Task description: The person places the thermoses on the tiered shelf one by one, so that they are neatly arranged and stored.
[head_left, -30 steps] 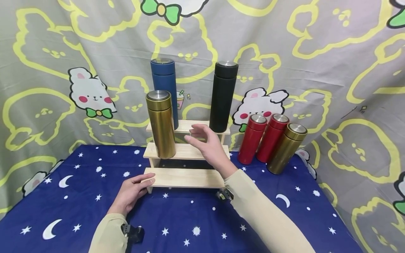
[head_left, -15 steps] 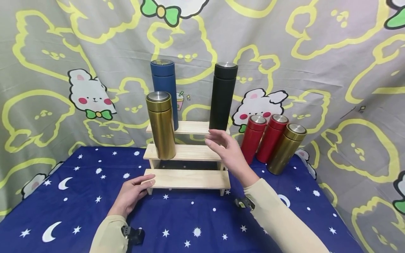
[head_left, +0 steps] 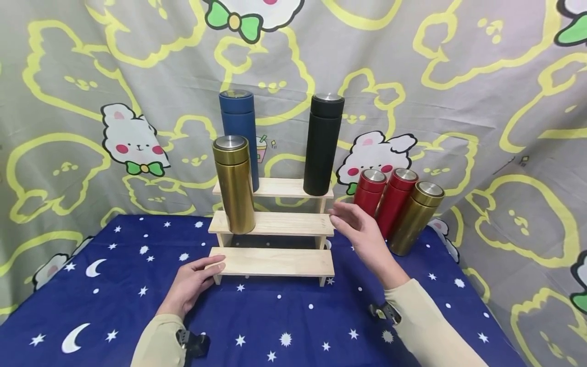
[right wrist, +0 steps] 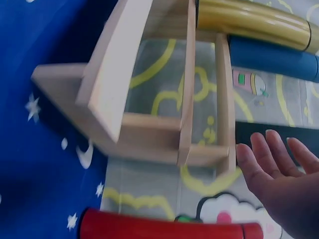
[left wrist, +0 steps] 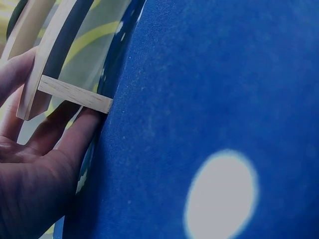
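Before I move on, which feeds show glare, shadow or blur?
Head: wooden stand clear, evenly lit. Left wrist: dim, left hand shaded, blue cloth soft, its white spot blurred at the edge. Right wrist: light streaks along the gold bottle.

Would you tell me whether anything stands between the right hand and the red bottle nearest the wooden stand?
Nothing visible does: the right wrist view shows a gap between the right hand and that red bottle, with only printed backdrop behind.
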